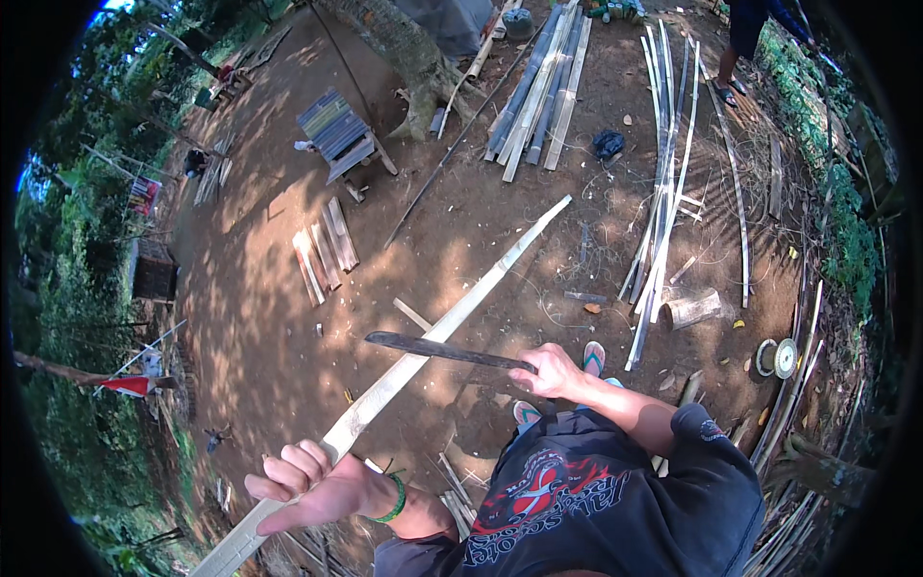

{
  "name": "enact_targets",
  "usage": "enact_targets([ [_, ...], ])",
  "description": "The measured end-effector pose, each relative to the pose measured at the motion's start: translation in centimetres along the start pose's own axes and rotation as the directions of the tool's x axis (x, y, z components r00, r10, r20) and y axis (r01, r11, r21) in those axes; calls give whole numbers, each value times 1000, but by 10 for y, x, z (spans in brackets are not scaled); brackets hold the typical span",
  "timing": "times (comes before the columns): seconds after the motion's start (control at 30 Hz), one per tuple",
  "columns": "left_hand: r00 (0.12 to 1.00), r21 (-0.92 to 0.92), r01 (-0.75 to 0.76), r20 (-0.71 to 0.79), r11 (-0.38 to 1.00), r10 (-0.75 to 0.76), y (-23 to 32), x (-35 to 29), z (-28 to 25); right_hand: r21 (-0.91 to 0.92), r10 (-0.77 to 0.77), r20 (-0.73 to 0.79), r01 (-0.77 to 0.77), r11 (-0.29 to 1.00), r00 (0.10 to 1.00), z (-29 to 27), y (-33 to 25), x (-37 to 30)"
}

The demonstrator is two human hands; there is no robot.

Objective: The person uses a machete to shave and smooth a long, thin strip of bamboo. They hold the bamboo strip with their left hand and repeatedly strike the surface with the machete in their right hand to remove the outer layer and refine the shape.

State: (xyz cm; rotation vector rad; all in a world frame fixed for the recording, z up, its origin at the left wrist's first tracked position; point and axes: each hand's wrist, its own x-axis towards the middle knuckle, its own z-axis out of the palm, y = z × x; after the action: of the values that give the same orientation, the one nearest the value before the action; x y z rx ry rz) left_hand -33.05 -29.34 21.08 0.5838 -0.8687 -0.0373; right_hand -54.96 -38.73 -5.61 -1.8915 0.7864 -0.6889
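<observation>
A long pale split-bamboo strip runs slantwise from the lower left up to a narrow end at the middle of the picture. My left hand is closed round its near part, thumb along the lower side. In my right hand is a dark machete, its handle mostly hidden in the fist. The blade points left and lies across the strip about midway; whether its edge bites into the bamboo I cannot tell.
Bamboo slats lie in a bundle at right and a stack farther off. A cut log and a spool sit on the right. A slatted bench stands near a tree trunk. Another person's leg shows at top right.
</observation>
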Motion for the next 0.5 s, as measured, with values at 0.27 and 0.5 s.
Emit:
enact_targets([
  [0.27, 987, -92, 36, 161, 995, -21, -1, -12, 8, 32, 627, -46, -626, 779, 778, -35, 60, -8],
  [0.5, 975, -87, 17, 224, 996, 3, -2, -16, 42, 58, 362, -144, -357, 932, 921, -31, 75, -14],
])
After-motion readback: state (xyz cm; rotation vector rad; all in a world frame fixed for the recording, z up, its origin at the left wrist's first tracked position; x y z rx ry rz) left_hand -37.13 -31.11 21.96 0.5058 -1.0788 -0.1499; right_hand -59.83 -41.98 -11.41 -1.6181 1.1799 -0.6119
